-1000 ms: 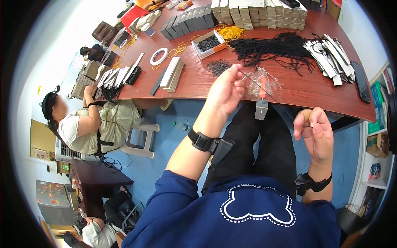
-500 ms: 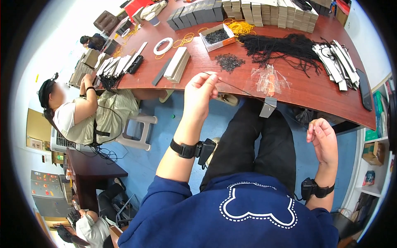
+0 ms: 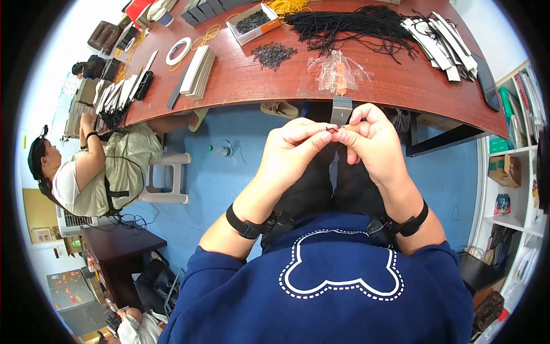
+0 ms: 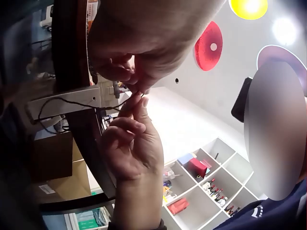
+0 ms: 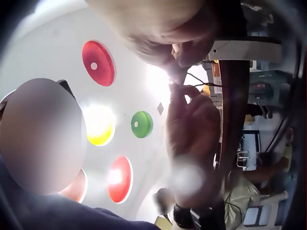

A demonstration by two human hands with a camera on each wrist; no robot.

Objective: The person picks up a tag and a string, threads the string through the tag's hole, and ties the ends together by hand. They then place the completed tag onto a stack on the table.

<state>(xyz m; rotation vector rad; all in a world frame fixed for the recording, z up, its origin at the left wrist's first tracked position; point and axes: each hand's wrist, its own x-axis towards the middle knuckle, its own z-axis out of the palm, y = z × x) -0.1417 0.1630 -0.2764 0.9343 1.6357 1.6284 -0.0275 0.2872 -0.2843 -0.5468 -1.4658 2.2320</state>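
My left hand and right hand meet over my lap, fingertips together. Both pinch a thin black cord, whose loop hangs from the fingertips in the left wrist view. Most of it is hidden by the fingers in the head view. Just beyond the hands, a small grey metal block juts from the table's front edge. Behind it lies a crumpled piece of clear plastic with an orange strip.
On the red-brown table lie a pile of small black pieces, a box of more, a bundle of black cords, white strips and a stack of pale strips. A seated person works at the left.
Half a second ago the hands were far apart, the cord stretching from the left. They have now come together in front of the metal block. The head view has shifted.
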